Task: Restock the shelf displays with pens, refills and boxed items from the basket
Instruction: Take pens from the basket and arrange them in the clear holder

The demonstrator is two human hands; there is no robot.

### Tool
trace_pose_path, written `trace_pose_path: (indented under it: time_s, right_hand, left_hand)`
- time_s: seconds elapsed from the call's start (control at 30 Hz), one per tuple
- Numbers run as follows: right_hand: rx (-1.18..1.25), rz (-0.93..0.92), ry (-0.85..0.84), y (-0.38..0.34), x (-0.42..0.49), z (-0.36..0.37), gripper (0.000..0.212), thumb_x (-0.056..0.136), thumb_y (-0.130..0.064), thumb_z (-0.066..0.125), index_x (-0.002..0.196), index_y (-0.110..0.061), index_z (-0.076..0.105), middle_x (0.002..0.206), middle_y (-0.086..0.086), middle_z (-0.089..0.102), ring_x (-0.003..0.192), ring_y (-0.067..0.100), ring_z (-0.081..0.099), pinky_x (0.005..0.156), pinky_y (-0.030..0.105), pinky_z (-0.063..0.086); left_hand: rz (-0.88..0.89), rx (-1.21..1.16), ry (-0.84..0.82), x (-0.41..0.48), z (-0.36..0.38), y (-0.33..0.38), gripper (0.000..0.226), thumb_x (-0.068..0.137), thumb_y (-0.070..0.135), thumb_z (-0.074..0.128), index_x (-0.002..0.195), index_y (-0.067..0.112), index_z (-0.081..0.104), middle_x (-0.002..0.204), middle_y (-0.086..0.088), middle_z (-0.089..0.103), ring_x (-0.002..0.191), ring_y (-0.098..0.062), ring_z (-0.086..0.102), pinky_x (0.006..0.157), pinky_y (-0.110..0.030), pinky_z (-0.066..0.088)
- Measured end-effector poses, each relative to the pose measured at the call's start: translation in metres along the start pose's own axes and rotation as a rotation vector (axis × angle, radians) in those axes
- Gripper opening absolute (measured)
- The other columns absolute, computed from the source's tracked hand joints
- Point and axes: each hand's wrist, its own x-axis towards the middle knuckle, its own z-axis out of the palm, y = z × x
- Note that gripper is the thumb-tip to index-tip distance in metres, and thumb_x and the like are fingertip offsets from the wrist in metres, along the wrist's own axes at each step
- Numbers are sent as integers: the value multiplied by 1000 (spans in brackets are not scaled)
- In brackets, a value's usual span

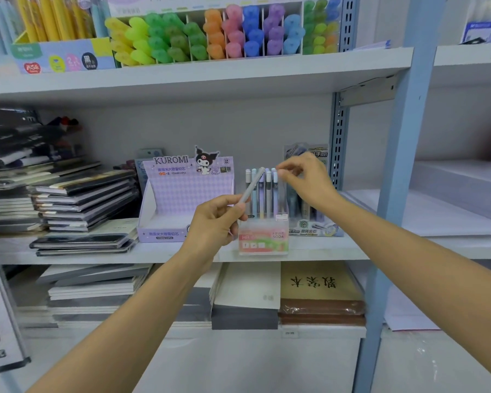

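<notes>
While the basket is out of view, so that the stock left to place cannot be judged, the middle shelf (pixel 97 258) is noted as only partly restocked. The purple Kuromi display box (pixel 187 194) appears empty, whereas the clear Fruit Soda pen stand (pixel 264 239) just beside it is loaded with a row of upright pastel pens (pixel 268 191). One grey pen (pixel 253 184) is gripped, tilted, in the left hand (pixel 213 222) in front of the stand and is not yet slotted; the cap of a standing pen is pinched by the right hand (pixel 306 180).
</notes>
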Motion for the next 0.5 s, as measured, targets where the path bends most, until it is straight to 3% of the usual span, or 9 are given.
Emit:
trace_pose_path:
  time_s: [0.07,0.13,0.23,0.37,0.5]
  right_hand:
    - [191,-37,-14,-10,-5,-8,23,94,-28,60,115,-18,66,103,-2,60,87,14,60,78,25,50]
    - [473,-54,-161,-20,-12,-14,24,94,-23,62,116,-16,66,100,2,67,79,16,66,67,22,53]
    - [562,-79,-365,-27,-19,-17,15,89,-8,67,103,-9,73,84,6,74,73,15,68,70,20,55]
    - [718,18,-295,-21,-29,-20,15,85,-2,68,99,-4,73,82,5,74,74,16,71,72,19,56]
    - [903,127,-310,-17,-39,-20,20,79,-3,70,98,-1,71,87,12,74,78,21,72,70,20,57]
  left_hand:
    - [-4,10,1,-1,0,2,14,94,12,62,102,11,73,69,-1,64,49,-9,44,40,-16,33]
    - [-8,13,-9,-2,0,4,13,92,10,63,101,9,74,69,-3,65,49,-10,44,40,-16,33]
    - [3,11,-15,-4,1,6,13,89,7,67,100,7,74,71,-7,69,49,-10,46,41,-17,35]
    - [-11,-64,23,-8,-1,8,30,80,9,76,109,11,69,81,-14,74,54,-12,58,51,-18,48]
    - [53,-270,179,-7,-3,11,18,85,5,70,102,2,71,85,-8,75,62,-10,64,54,-16,49]
